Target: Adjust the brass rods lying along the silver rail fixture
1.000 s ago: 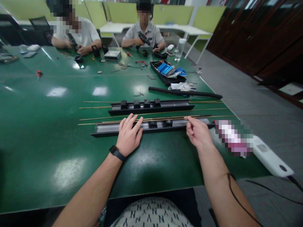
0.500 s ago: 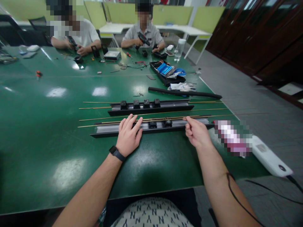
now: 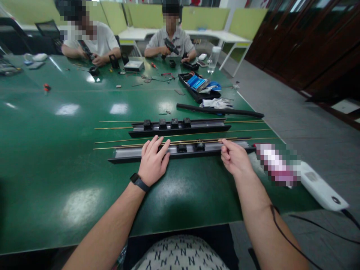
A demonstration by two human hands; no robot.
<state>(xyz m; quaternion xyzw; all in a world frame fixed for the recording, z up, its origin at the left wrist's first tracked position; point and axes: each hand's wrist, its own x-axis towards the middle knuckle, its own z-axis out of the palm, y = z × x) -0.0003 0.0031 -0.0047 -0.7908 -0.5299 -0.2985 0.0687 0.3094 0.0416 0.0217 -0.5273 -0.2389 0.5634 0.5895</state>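
Observation:
My left hand (image 3: 153, 162) lies spread over the nearer long black channel (image 3: 128, 153), its fingers resting across the rail and the thin rods. At the right part of that channel, my right hand (image 3: 234, 156) pinches a thin brass-coloured rod (image 3: 194, 142) between thumb and forefinger, with the other fingers curled in. The rod runs lengthwise above the channel. Between my hands, small black blocks (image 3: 182, 147) sit in the channel; anything under my left hand is hidden. Just behind is a second black channel (image 3: 180, 131) with several black blocks and brass rods through it.
A black strip (image 3: 219, 110), white gloves (image 3: 216, 103) and a black tray (image 3: 199, 98) with blue items lie beyond. A white power strip (image 3: 320, 183) rests at the right edge. Two people work across the green table (image 3: 70, 150), one holding a power drill (image 3: 171, 46).
The pinched rod and the rod ends at left have shifted very slightly. Both hands keep nearly the same place and grip.

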